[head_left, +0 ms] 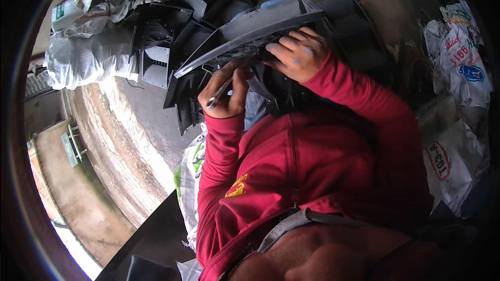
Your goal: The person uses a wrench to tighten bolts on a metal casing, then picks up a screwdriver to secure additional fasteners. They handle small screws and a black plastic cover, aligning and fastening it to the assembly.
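Panel (260,21) sits in front of the red jacket (323,156), other dark parts (190,0) just beside it. We judge it stiff, fairly light for its length, likely smooth plastic, so it may slip or scuff; we'd hold it by the rim (234,41), near mid-length. Looks: long, curved, dark grey, paler rim. Left hand (225,92): fingers closed around a slim metallic tool (221,93). Right hand (301,54): fingers half-curled near the rim; we can't tell if they pinch.

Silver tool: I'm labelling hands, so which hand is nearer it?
Left: the left hand holds the silver tool; the right hand is farther right, at the curved panel.
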Available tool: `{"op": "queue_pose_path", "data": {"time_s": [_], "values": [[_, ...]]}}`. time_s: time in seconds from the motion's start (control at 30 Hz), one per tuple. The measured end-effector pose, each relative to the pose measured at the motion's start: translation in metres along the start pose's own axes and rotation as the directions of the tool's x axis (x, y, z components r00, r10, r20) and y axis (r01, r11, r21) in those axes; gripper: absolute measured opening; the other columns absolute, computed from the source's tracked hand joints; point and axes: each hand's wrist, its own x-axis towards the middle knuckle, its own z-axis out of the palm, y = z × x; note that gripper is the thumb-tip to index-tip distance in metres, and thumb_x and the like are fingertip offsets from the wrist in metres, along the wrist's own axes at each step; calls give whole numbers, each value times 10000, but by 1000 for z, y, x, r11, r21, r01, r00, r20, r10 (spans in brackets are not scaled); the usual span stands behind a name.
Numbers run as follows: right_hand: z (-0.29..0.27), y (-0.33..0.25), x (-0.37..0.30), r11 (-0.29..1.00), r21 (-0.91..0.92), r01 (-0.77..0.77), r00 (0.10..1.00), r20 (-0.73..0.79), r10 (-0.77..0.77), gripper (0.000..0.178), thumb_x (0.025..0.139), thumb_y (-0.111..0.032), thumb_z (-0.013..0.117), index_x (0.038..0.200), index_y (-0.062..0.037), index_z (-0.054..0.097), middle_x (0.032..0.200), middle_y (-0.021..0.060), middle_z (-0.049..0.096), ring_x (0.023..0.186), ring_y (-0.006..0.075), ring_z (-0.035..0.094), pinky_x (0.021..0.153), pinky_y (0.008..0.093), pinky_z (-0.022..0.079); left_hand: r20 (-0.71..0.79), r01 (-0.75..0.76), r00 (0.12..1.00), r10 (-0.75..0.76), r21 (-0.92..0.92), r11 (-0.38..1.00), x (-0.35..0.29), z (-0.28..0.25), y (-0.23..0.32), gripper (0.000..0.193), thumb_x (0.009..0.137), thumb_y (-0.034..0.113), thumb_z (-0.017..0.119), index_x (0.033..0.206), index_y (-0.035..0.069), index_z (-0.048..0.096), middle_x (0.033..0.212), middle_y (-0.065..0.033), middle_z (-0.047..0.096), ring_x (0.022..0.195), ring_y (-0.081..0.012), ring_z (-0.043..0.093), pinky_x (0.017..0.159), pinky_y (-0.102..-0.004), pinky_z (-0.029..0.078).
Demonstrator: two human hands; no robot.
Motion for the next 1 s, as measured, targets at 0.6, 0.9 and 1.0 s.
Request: {"op": "queue_pose_path", "data": {"time_s": [0.6,0.9,1.0], "values": [[2,-1,0,1000,16,3,999,-50,-2,242,679,-261,771,795,-138,598,753,-8,584,759,181,613,710,323,458,-19,207,975,-221,-279,938,3,-12,-19,340,988,177,491,1165,-93,596,933,-178,708,795,-257,708,623,-306,564],[0,-3,1,1000,4,-2,1000,-17,2,205,717,-265,727,818,-135,605,787,-8,592,781,180,613,752,329,461,218,-429,892,396,684,591,13,22,26,235,796,90,698,1023,40,665,743,-103,645,610,-289,655,546,-355,528],[-1,-1,0,1000,-1,-13,1000,-10,13,198,725,-266,717,827,-134,610,792,-10,592,790,176,613,757,330,462,299,-428,900,317,740,519,19,23,37,223,804,149,688,1014,85,653,722,-89,607,606,-280,644,508,-364,504]]}}
